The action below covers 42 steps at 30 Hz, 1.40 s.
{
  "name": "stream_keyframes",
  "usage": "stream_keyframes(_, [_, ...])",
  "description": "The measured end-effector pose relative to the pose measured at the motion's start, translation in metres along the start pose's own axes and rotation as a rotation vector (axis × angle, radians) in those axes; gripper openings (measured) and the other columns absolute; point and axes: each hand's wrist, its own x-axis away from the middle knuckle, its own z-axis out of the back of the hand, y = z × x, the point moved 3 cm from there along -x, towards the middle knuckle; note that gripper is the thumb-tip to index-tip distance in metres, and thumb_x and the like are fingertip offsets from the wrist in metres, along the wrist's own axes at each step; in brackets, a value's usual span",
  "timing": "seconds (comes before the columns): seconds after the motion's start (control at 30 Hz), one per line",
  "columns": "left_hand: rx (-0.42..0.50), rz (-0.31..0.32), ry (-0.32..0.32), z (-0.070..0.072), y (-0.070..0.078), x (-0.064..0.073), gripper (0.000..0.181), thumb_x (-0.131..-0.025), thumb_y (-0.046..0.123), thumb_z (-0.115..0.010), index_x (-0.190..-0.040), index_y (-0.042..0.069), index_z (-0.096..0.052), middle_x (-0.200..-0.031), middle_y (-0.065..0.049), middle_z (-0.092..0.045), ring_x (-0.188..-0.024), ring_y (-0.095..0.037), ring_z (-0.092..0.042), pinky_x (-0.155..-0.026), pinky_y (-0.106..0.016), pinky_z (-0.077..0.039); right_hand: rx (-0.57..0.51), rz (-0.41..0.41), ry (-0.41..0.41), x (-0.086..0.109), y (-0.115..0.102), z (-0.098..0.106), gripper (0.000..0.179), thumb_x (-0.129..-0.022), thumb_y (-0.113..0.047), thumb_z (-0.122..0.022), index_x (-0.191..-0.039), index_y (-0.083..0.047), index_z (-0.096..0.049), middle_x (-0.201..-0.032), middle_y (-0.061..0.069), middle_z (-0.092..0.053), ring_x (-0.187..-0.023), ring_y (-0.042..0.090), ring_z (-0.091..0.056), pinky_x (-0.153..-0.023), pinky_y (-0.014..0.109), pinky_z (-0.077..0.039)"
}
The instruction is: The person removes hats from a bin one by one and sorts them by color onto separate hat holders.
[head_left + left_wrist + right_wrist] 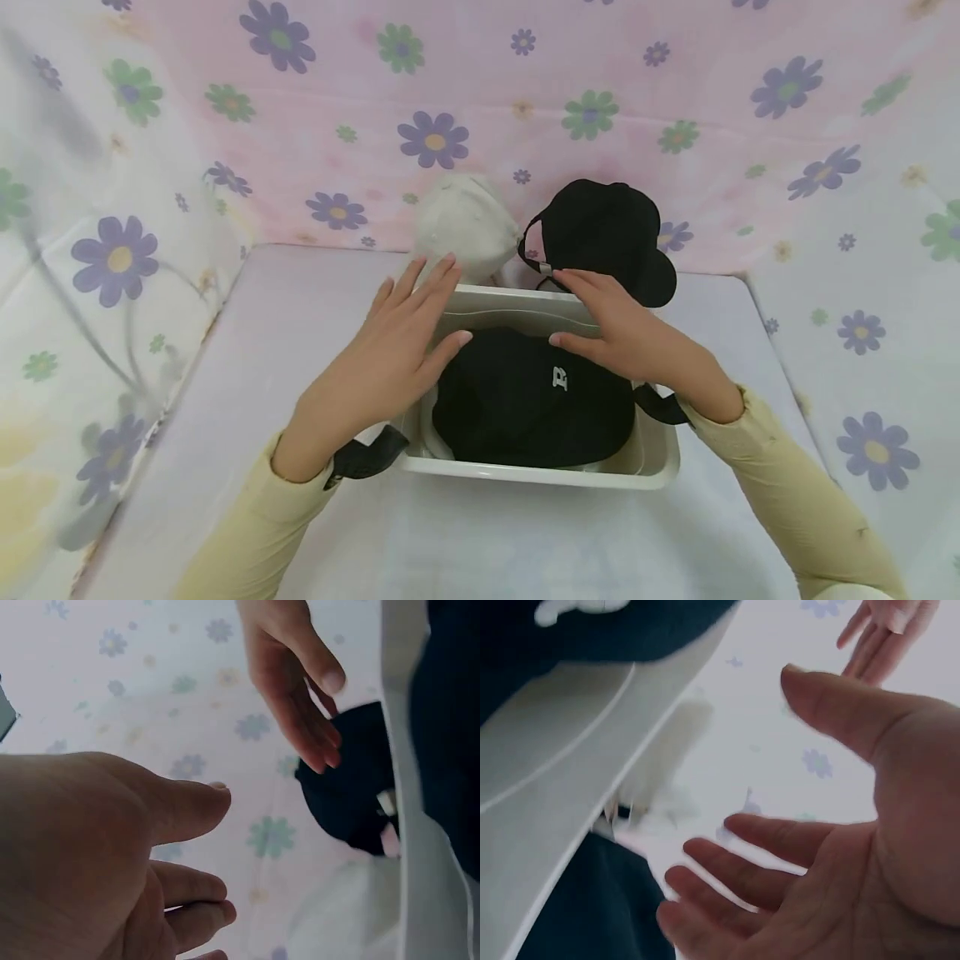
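A black baseball cap (517,408) with a white letter on its front lies in a white plastic bin (540,477). Behind the bin, a white cap (465,221) stands on the left and another black cap (600,233) on the right, its back strap towards the white one. My left hand (390,358) is held over the bin's left side, fingers extended and thumb apart, with nothing in it. Over the right side hovers my right hand (630,329), also empty, its fingertips overlapping the rear black cap's strap in the head view. Both wrist views show bare palms.
The bin stands on a table with a pale cloth (300,308). A pink flowered cloth (480,100) hangs behind the caps, and white flowered cloths (112,325) rise at both sides. Dark straps (367,454) circle the wrists.
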Motion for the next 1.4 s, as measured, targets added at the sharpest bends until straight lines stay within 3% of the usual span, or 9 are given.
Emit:
stream_keyframes(0.17, [0.057,0.048,-0.048,-0.018,-0.03,0.026,0.071,-0.108,0.034,-0.05,-0.163,0.005,-0.015,-0.171,-0.011,-0.012,-0.158,-0.036,-0.001,-0.121,-0.067,-0.007,0.049,0.138,-0.106,-0.008,-0.015,-0.02,0.083,-0.099,-0.04,-0.066,-0.162,-0.008,-0.022,-0.167,0.013,-0.022,-0.153,0.032,-0.024,-0.12,0.054,-0.031])
stream_keyframes(0.3, [0.081,0.106,-0.065,-0.033,-0.049,0.044,0.071,-0.108,0.036,-0.049,-0.163,0.005,-0.016,-0.171,-0.012,-0.013,-0.157,-0.038,-0.003,-0.12,-0.07,-0.007,0.066,0.204,-0.196,-0.014,-0.024,-0.041,0.082,-0.101,-0.048,-0.06,-0.163,-0.012,-0.022,-0.169,0.008,-0.02,-0.155,0.027,-0.021,-0.123,0.049,-0.028])
stream_keyframes(0.5, [0.057,0.118,-0.043,-0.053,-0.063,0.054,0.067,-0.109,0.035,-0.044,-0.163,0.004,-0.017,-0.17,-0.012,-0.014,-0.157,-0.039,-0.005,-0.12,-0.07,-0.007,0.081,0.256,-0.264,-0.022,-0.03,-0.069,0.08,-0.101,-0.054,-0.055,-0.163,-0.015,-0.023,-0.17,0.005,-0.02,-0.157,0.022,-0.018,-0.125,0.045,-0.023])
stream_keyframes(0.73, [-0.009,0.086,-0.029,-0.064,-0.063,0.05,0.068,-0.11,0.041,-0.041,-0.164,0.009,-0.015,-0.171,-0.006,-0.012,-0.158,-0.032,-0.003,-0.122,-0.065,-0.007,0.129,0.274,-0.221,-0.024,-0.04,-0.083,0.079,-0.099,-0.059,-0.056,-0.159,-0.012,-0.034,-0.164,0.005,-0.034,-0.154,0.023,-0.028,-0.125,0.043,-0.025])
stream_keyframes(0.87, [-0.039,0.067,-0.023,-0.067,-0.06,0.046,0.069,-0.109,0.043,-0.041,-0.164,0.011,-0.016,-0.172,-0.003,-0.012,-0.159,-0.03,-0.003,-0.123,-0.064,-0.007,0.122,0.259,-0.177,-0.026,-0.047,-0.085,0.074,-0.097,-0.056,-0.061,-0.153,-0.01,-0.045,-0.155,0.005,-0.048,-0.146,0.021,-0.042,-0.12,0.041,-0.034])
stream_keyframes(1.07, [-0.103,0.066,0.009,-0.068,-0.058,0.043,0.07,-0.107,0.042,-0.045,-0.164,0.01,-0.019,-0.171,-0.003,-0.013,-0.158,-0.03,-0.006,-0.123,-0.062,-0.006,0.102,0.228,-0.19,-0.025,-0.052,-0.089,0.071,-0.094,-0.053,-0.068,-0.148,-0.01,-0.052,-0.141,0.003,-0.059,-0.131,0.018,-0.054,-0.111,0.038,-0.046])
stream_keyframes(1.4, [-0.136,0.066,0.005,-0.069,-0.056,0.045,0.069,-0.106,0.039,-0.046,-0.163,0.01,-0.019,-0.172,-0.002,-0.012,-0.158,-0.03,-0.007,-0.123,-0.063,-0.005,0.066,0.245,-0.127,-0.023,-0.051,-0.083,0.045,-0.096,-0.036,-0.072,-0.133,-0.012,-0.067,-0.13,0.001,-0.069,-0.12,0.017,-0.065,-0.103,0.038,-0.052])
